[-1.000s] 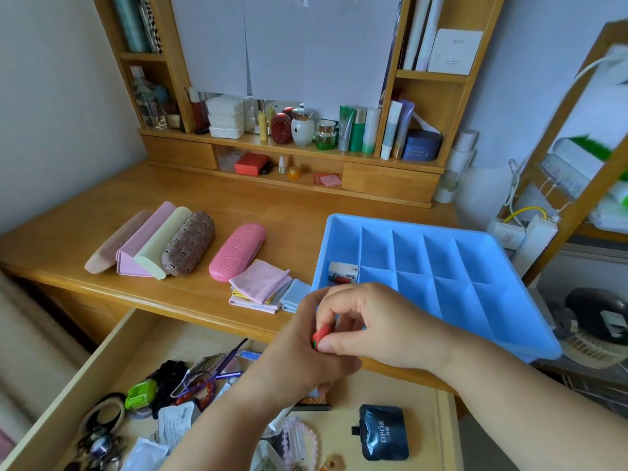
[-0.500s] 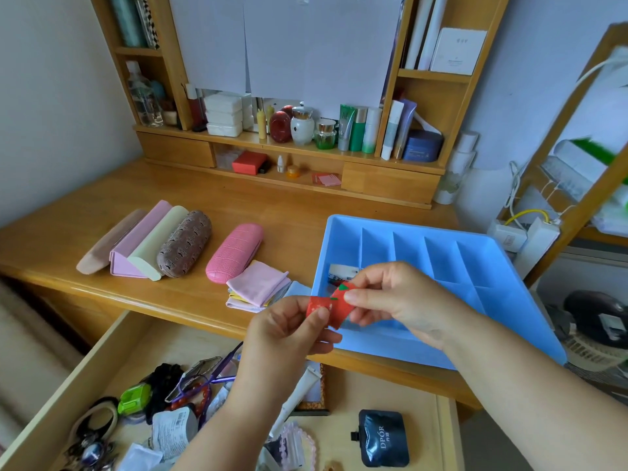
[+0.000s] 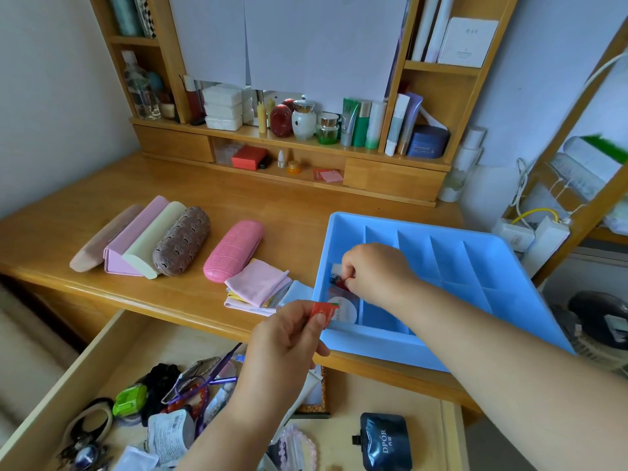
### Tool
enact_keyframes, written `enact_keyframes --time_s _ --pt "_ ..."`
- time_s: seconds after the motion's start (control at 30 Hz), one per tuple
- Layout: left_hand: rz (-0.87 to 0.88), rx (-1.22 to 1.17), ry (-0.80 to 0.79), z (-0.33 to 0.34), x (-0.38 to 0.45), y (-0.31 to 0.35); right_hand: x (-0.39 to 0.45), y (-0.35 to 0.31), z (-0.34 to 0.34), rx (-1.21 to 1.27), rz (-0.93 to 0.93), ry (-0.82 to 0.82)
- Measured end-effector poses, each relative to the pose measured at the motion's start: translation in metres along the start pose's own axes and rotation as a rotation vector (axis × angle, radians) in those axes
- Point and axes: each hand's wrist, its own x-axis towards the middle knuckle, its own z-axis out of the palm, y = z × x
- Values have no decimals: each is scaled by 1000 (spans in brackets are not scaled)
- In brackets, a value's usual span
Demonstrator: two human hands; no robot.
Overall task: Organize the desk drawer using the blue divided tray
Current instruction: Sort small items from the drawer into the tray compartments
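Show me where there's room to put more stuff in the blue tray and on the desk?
The blue divided plastic tray has bare compartments right of the right hand; its near-left corner is crowded with packets. Bare wooden desk lies between the pink glasses case and the shelf unit. The open wooden drawer is cluttered.

The divided tray at the right of the frame is light blue. The small packet in the centre is red with a little green and white at one edge. At the left, the five cases are beige, pale pink, cream, brown with a small dark butterfly pattern, and pink with a quilted pattern. The folded cloth is pale pink. The pouch at the bottom is dark blue with white letters.
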Motion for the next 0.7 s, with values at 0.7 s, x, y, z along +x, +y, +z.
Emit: enact_keyframes --time_s 0.7 --pt "5 84 55 3 9 7 9 -26 9 -225 -11 -157"
